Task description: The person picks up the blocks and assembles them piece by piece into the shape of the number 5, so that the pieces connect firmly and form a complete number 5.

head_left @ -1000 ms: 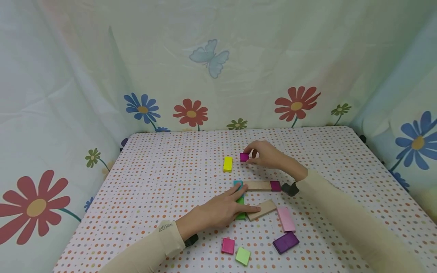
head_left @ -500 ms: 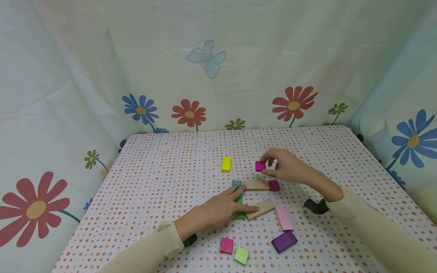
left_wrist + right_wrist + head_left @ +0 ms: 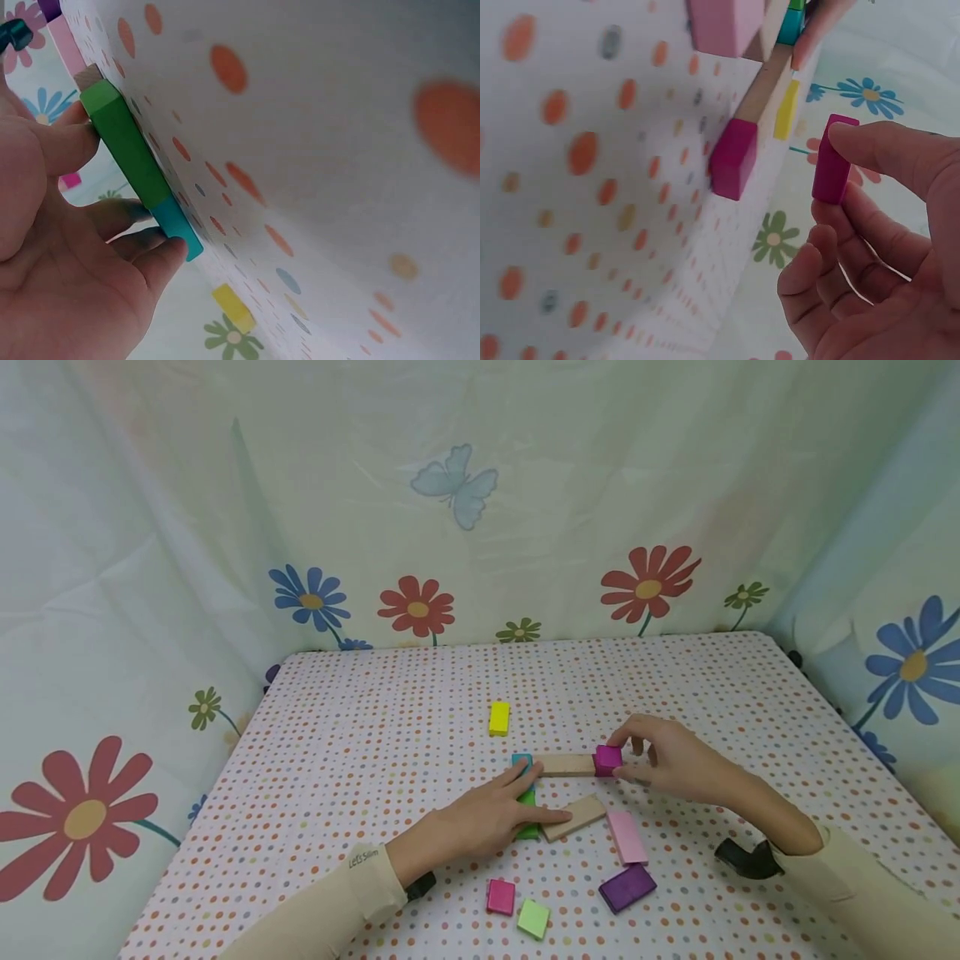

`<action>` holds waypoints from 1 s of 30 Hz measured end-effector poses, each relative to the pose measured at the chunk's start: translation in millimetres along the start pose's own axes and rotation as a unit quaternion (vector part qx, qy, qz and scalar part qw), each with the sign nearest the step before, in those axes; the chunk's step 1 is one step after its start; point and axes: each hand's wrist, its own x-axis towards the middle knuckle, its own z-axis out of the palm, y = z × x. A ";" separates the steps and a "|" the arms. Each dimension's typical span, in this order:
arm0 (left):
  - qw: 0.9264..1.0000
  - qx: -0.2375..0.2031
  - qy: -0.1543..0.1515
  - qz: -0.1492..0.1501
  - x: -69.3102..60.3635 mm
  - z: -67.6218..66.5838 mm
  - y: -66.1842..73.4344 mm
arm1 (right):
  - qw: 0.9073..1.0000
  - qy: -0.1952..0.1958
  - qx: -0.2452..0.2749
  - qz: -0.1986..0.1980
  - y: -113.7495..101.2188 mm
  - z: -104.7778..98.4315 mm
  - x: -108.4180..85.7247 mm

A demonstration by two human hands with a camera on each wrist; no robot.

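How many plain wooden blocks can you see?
2. One long wooden block lies between the blue block and a magenta block; another wooden block slants between the green block and pink block. The left hand might hide more.

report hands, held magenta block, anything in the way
Right hand pinching magenta block, raised. Left hand on turquoise block, green block. Second magenta block below, possibly in the way.

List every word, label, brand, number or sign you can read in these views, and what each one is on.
"Let's Slim": on the cuff of the left sleeve, in the head view.
Right sleeve: a faint mark near the cuff, too small to read.
Blocks: no text on the sides that show.
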 end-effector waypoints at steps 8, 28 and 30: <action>1.000 0.000 -0.003 -0.004 0.7 -1.0 0.2 | 0.999 -0.025 0.019 0.004 12.2 6.0 -20.9; 1.000 -0.004 0.001 -0.003 0.0 0.2 1.1 | 0.996 -0.077 0.032 0.009 28.6 13.9 -26.3; 1.000 0.001 0.001 -0.005 -0.3 0.3 1.0 | 0.997 -0.068 0.031 0.005 30.8 11.2 -26.7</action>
